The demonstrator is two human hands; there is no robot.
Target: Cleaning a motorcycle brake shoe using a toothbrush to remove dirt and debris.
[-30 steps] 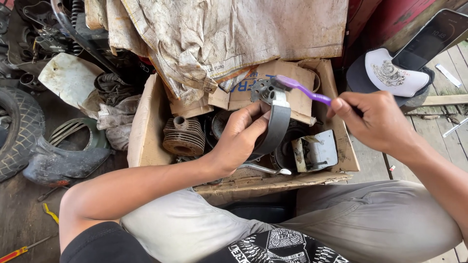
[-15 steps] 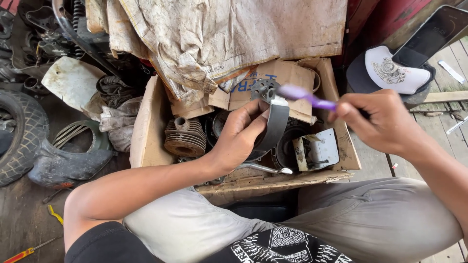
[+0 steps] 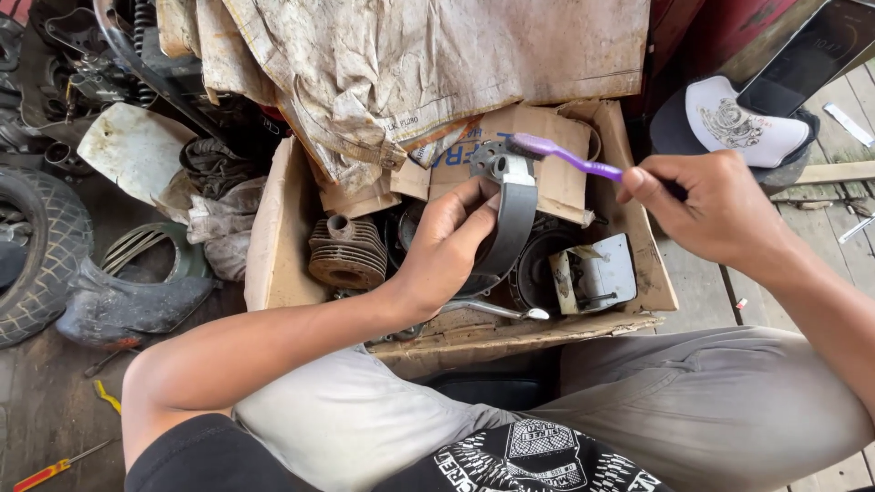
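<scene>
My left hand [image 3: 447, 246] grips a curved grey brake shoe [image 3: 510, 219] and holds it upright over an open cardboard box [image 3: 273, 237]. My right hand [image 3: 706, 205] holds a purple toothbrush [image 3: 565, 157] by its handle, with the brush head resting on the metal top end of the shoe. Inside the box lie a finned engine cylinder [image 3: 346, 253], a round dark part [image 3: 533, 273] and a small metal cover [image 3: 597, 273].
A stained cloth [image 3: 410, 73] hangs over the box's far side. A tyre [image 3: 36, 246], a rubber piece [image 3: 128, 305] and scrap parts lie to the left. A white-fronted cap [image 3: 738, 118] and a phone [image 3: 811, 55] are at the right. A screwdriver [image 3: 55, 469] lies on the floor.
The toothbrush head has shifted along the top end of the brake shoe, moving right then back left. My left hand keeps the shoe in the same place.
</scene>
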